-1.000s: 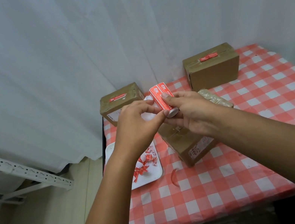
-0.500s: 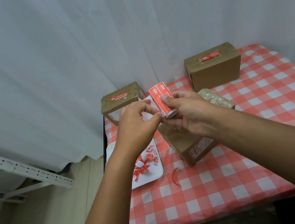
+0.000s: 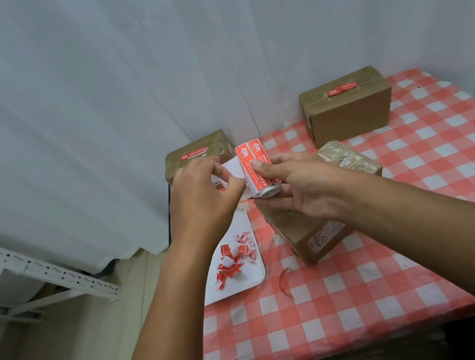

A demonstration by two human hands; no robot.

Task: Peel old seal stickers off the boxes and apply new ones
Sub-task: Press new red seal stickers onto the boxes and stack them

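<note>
A new seal is being drawn from the sticker roll [image 3: 255, 170] above the bench [image 3: 377, 298].

The roll is clamped in the right hand [image 3: 301, 187], thumb pressed on top, probably so it cannot spin, while the white backing strip [image 3: 234, 170] is pinched in the left hand [image 3: 204, 198] and held out sideways. Both forearms are raised over the near box [image 3: 311, 227], which shows no seal. Torn old stickers [image 3: 234, 259] lie on the white tray [image 3: 248, 282]; sealed boxes [image 3: 347, 106] stand behind.
</note>
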